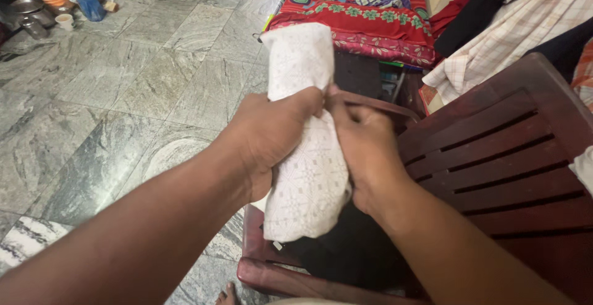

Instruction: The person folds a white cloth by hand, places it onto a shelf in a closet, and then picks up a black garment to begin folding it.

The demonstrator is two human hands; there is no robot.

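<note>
White patterned cloth [306, 157] is gripped by both hands, left [269, 135] & right [364, 147], fingers closed; long axis upright, top pointing away. Dark red chair [494, 157] sits beneath, w/ clothes piled behind.

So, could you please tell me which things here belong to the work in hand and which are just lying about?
In hand:
- white patterned cloth, gripped by the left hand and right hand
- dark red plastic chair, right beneath the cloth

Lying about:
- red floral bedding
- checked cloth
- pots and bowls on the stone floor
</note>
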